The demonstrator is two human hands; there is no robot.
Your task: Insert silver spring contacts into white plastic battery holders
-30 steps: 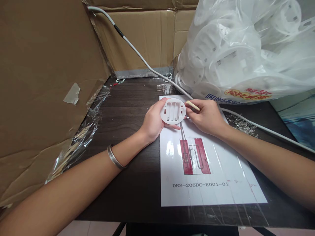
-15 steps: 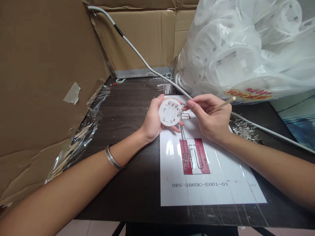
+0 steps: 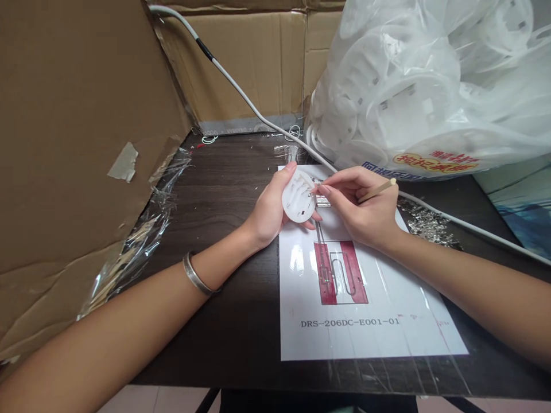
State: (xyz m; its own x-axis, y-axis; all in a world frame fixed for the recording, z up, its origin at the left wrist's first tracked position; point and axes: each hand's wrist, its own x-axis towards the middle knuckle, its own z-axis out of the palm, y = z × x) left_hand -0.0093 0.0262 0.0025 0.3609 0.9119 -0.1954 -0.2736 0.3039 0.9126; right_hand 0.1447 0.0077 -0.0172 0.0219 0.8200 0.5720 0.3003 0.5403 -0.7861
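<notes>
Now, left grip (image 3: pixel 271 209) clasps a wearer-facing disc (image 3: pixel 296 202), right grip (image 3: pixel 372 213) a stick (image 3: pixel 381 189) slanting upward right.

Cardboard panels (image 3: pixel 77 126) stand along the left and back of a dark wood-grain table (image 3: pixel 241 304). A white cable (image 3: pixel 235 88) – banded black near its upper end – slants down to the right. A printed sheet (image 3: pixel 301 342) reads DRS-206DC-E001-01. A torn scrap (image 3: pixel 123 163) clings to the left panel – and thin pale loops (image 3: pixel 209 139), possibly rubber bands, lie at the back. Pinkish floor tiles (image 3: pixel 129 400) show below.
</notes>
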